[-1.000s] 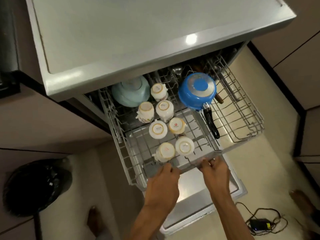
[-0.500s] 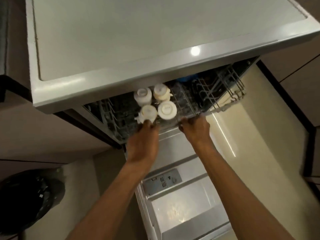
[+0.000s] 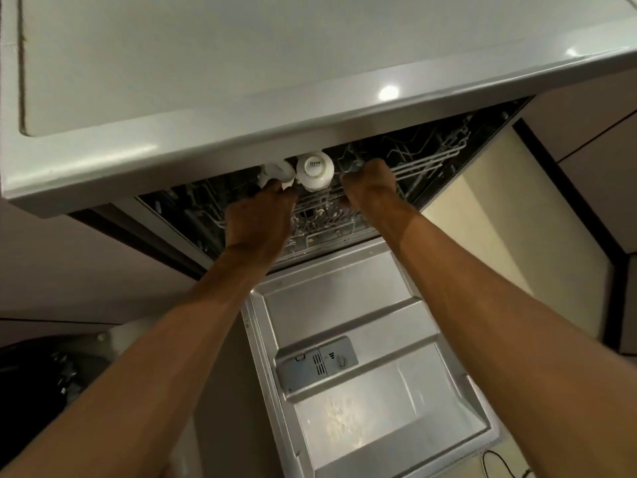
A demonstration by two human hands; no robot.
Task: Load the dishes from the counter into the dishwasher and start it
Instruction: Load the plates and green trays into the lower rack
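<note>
The dishwasher stands open under the grey countertop [image 3: 206, 81], its steel door [image 3: 372, 339] folded down flat below me. The upper wire rack [image 3: 431, 160] is almost fully inside. Two white upturned cups still show at its front: one [image 3: 315, 169] with printed lettering on its base, another [image 3: 277, 170] half hidden under the counter edge. My left hand [image 3: 260, 219] grips the rack's front rail just below those cups. My right hand [image 3: 370, 186] grips the same rail further right, fingers curled over the wire. The rest of the load is hidden inside.
A detergent dispenser [image 3: 317, 365] sits in the inner face of the door. A black bin [image 3: 44, 384] stands on the floor at lower left. Dark cabinet fronts [image 3: 593, 139] rise at right, and a black cable [image 3: 496, 460] lies on the floor by the door's corner.
Both hands have pushed the upper rack inward; the blue pan, the bowl and most cups have gone under the counter. My arms are stretched out further.
</note>
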